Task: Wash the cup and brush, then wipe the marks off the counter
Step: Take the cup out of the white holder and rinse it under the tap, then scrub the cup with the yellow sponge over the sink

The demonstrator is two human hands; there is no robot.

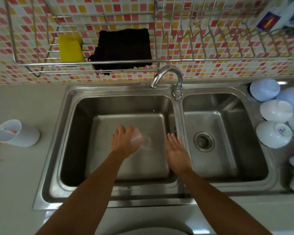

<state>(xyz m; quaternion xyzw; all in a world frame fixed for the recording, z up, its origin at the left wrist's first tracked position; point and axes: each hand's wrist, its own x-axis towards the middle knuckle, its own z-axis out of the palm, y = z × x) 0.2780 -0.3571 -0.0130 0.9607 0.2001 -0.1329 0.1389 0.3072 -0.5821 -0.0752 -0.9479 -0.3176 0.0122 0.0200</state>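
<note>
Mosaic tile wall (193, 72) in red, yellow, white; steel double sink (180, 197); wire rack (92, 62).

Two bare forearms enter from the bottom edge, with no sleeves, watch, bracelets or gloves on them. The left hand (124, 143) and right hand (176, 150) carry no rings. The left hand's fingers (134, 131) are blurred.

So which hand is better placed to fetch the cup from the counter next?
Probably the left hand: the cup stands on the counter left of the sink, on that hand's side. The right hand is by the basin divider under the tap, farther away.
</note>
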